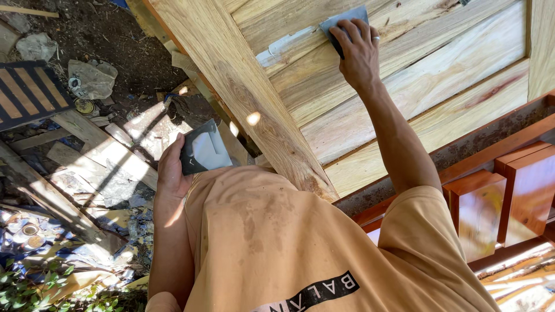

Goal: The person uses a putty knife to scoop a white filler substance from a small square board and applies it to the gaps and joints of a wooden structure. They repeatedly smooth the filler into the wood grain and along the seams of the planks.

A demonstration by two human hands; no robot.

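My right hand (359, 53) is stretched out ahead and presses a flat grey scraper (342, 20) against a pale wooden panel door (439, 75). A streak of white filler (284, 47) lies on the wood just left of the scraper. My left hand (170, 170) stays close to my body and holds a dark flat board (202, 151) with a patch of white filler on it. An orange shirt covers the lower middle of the view.
The door's thick frame (248, 98) runs diagonally past my left hand. Reddish varnished wooden blocks (509, 196) stand at the right. Left of me the dirt ground carries planks (98, 150), scraps, crumpled plastic (91, 80) and a slatted dark panel (26, 95).
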